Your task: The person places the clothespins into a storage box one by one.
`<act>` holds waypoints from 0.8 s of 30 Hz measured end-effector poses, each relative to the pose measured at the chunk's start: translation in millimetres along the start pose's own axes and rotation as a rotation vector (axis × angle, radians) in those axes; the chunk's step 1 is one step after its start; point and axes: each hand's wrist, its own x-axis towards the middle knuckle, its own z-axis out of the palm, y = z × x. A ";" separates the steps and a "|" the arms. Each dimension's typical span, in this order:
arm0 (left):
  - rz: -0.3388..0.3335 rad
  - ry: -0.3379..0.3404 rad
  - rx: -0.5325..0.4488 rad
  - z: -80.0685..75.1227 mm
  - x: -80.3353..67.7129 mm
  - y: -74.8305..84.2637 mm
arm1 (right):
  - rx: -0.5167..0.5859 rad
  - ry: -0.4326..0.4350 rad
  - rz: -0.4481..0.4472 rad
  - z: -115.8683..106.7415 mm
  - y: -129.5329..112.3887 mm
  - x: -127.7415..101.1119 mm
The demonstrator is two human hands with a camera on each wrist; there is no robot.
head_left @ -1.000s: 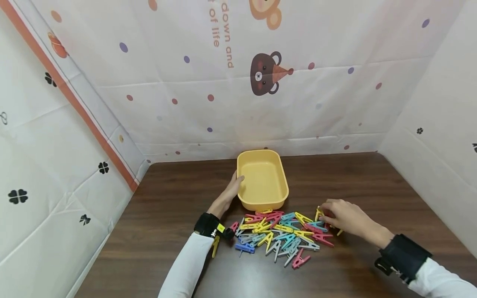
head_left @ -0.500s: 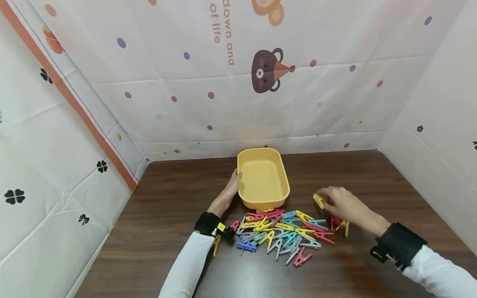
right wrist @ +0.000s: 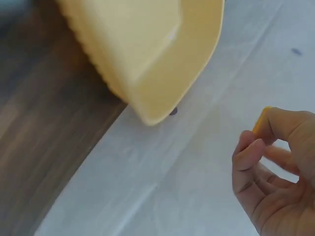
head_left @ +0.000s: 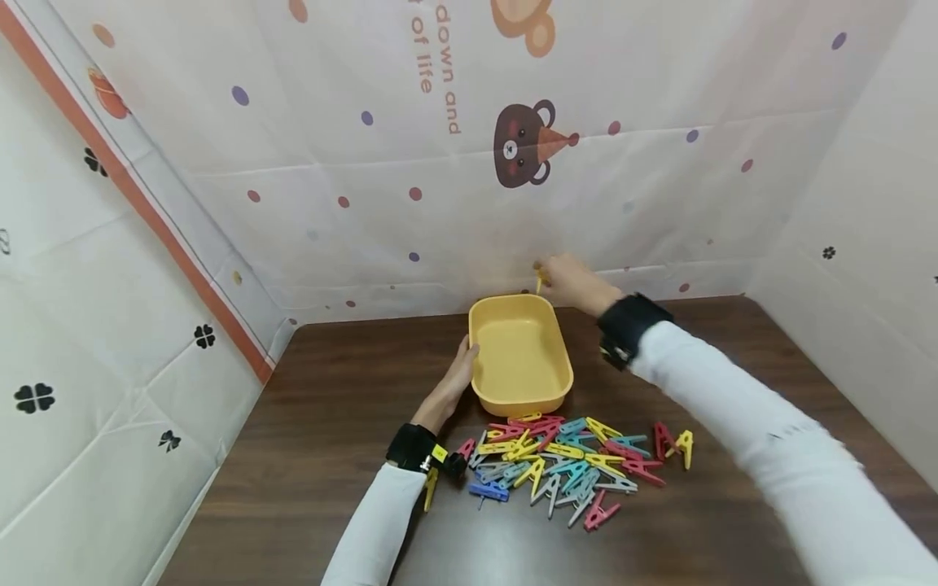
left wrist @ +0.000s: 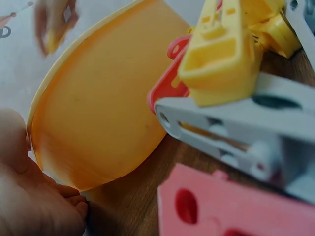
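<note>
An empty yellow plastic tub [head_left: 520, 358] stands at the back of the wooden table. My left hand [head_left: 453, 381] grips its left side, thumb over the rim. Beyond the tub's back right corner, my right hand [head_left: 577, 285] is raised and pinches a yellow clothespin [head_left: 540, 282]. In the right wrist view only a small edge of that clothespin [right wrist: 260, 120] shows between thumb and finger. Just in front of the tub, a loose pile of clothespins [head_left: 563, 450] in red, yellow, teal, grey and blue covers the tabletop.
A red clothespin [head_left: 662, 439] and a yellow clothespin [head_left: 685, 446] lie at the pile's right edge. Another yellow clothespin [head_left: 430, 490] is partly hidden by the left wrist strap. White printed sheeting [head_left: 352, 236] rises behind the table and along both sides.
My right hand has lifted the yellow clothespin off the pile's right side and carried it left and away, to behind the tub's back edge. My left hand stays on the tub.
</note>
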 end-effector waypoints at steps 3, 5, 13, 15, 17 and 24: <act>0.003 0.006 0.000 3.8 0.9 -1.2 | -0.036 -0.098 0.094 20.5 -4.9 29.7; -0.002 0.006 0.007 4.5 0.6 -0.8 | -0.037 -0.152 0.151 37.8 -8.4 40.9; -0.016 0.041 0.006 0.7 -3.2 -2.6 | -0.064 -0.140 0.275 114.9 -8.8 52.9; -0.032 0.046 0.013 0.7 -4.3 -3.8 | -0.074 -0.133 0.286 126.4 -6.7 53.5; -0.034 0.037 0.024 1.1 -3.2 -4.4 | -0.070 -0.142 0.322 132.5 -4.7 54.9; 0.013 0.005 0.015 5.1 0.4 -4.5 | -0.072 -0.223 0.334 125.3 0.1 56.0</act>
